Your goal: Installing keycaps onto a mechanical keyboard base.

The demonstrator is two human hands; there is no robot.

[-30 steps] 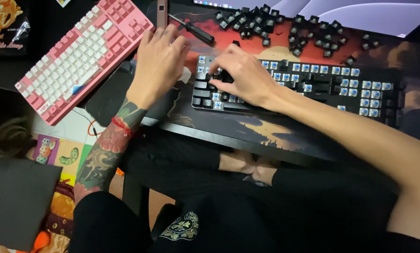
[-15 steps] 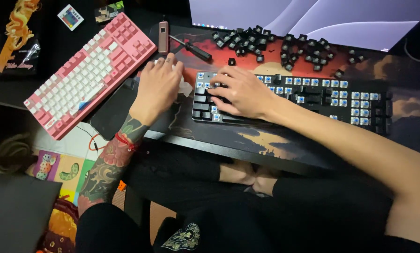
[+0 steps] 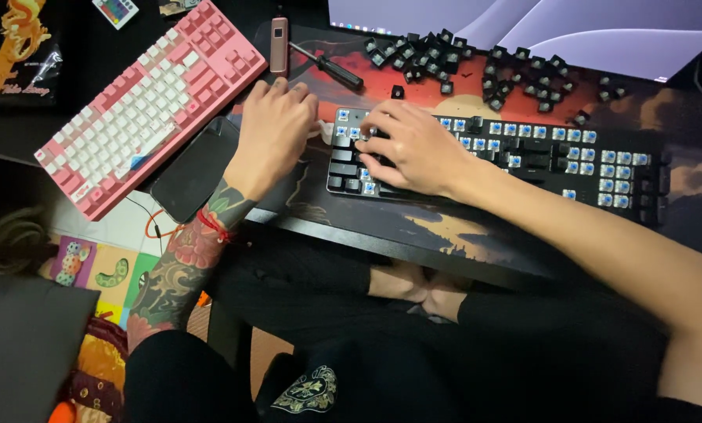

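Dark surface (image 3: 445, 243) with a red-and-black desk mat (image 3: 460, 94), monitor at 1 o'clock. Black keyboard (image 3: 523, 157): centre, most caps removed, blue switches bare, few dark keys left. Right hand (image 3: 417, 149): curled over its left end, fingertips pinching at a key; hold unclear. Left hand (image 3: 272, 133): flat, fingers loosely spread, beside the keyboard's left edge. Loose keycaps (image 3: 476, 63): 12 o'clock. Pink keyboard (image 3: 147, 102): 10 o'clock. Screwdriver (image 3: 327, 66): 11 o'clock. Front edge close; little free room.

Dim room, monitor glow, sharp
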